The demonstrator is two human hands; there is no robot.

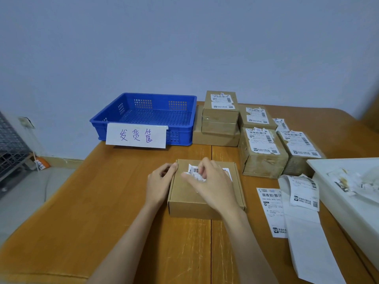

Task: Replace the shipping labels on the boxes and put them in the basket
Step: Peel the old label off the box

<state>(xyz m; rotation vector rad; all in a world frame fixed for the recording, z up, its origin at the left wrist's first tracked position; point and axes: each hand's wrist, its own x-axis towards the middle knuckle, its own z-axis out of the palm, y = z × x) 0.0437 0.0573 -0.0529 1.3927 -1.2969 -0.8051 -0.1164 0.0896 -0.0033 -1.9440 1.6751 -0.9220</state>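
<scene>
both forearms reach forward, close together. the left hand [159, 184] lies flat with fingers curled at the tips. the right hand [211, 184] pinches with thumb and fingers.

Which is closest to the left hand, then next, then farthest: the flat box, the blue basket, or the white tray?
From the left hand, in the head view:
1. Flat box: touching it, just right of the hand.
2. Blue basket: behind, near the wall.
3. White tray: far right edge of the table.
</scene>
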